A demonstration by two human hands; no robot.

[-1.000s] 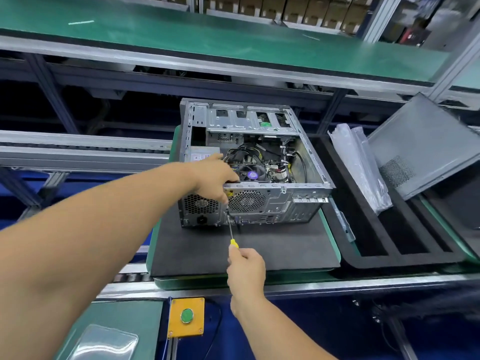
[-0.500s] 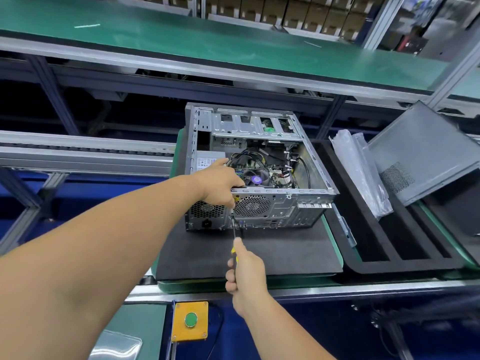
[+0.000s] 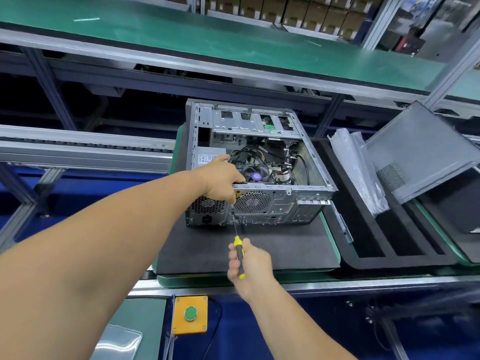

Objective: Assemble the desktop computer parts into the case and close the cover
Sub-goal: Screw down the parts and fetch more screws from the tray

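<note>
**Screwdriver tip hidden at the case's rear panel**

The left hand (image 3: 220,181) grips the open computer case (image 3: 259,193) at the mat's (image 3: 285,250) far edge, hiding the screwdriver (image 3: 237,245) tip. The right hand (image 3: 249,263) grips its handle, now lower than before.

Case opening: the computer case (image 3: 259,162) lay on its side with its top open, so you could reach in from above; cables (image 3: 262,154) and a fan (image 3: 255,176) crowded the floor inside.
Near rim: your left hand (image 3: 220,181) gripped the case's near edge, blocking that corner.
Front of case: your right hand (image 3: 249,261) held a screwdriver (image 3: 237,245) whose shaft rose to the rear panel; bare black mat (image 3: 285,245) lay free on both sides of it.
Right side: a foam tray (image 3: 389,245) sat just beside the mat, holding plastic bags (image 3: 355,167) and the tilted side cover (image 3: 426,149).
Overhead: a green shelf (image 3: 207,35) stood beyond the case.
</note>
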